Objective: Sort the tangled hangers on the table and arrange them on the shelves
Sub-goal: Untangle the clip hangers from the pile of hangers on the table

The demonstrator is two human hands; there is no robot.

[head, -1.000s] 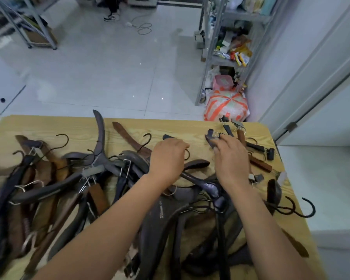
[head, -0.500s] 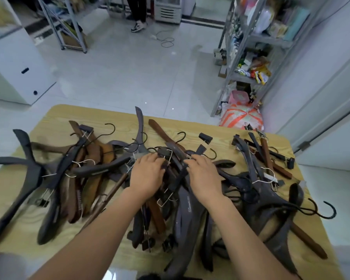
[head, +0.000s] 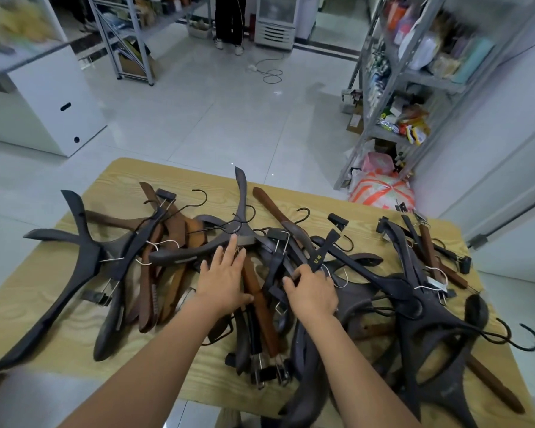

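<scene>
A tangled heap of dark and brown wooden hangers [head: 173,242] with black metal hooks covers the light wooden table [head: 25,310]. My left hand [head: 224,278] lies with fingers spread flat on the middle of the heap, its fingertips touching a dark grey curved hanger [head: 198,250], its thumb against a brown clip hanger [head: 260,307]. My right hand [head: 312,290] is just to the right, fingers curled round a black clip hanger with gold lettering [head: 320,253].
A metal shelf rack [head: 414,75] full of goods stands at the back right, with an orange-and-white bag [head: 380,189] at its foot. A white cabinet [head: 53,100] is at the left. A person's legs [head: 229,23] and another rack [head: 127,35] are far back.
The camera has tilted up, showing more of the room. My left hand has opened out flat onto the heap. My right hand has taken hold of the black clip hanger.
</scene>
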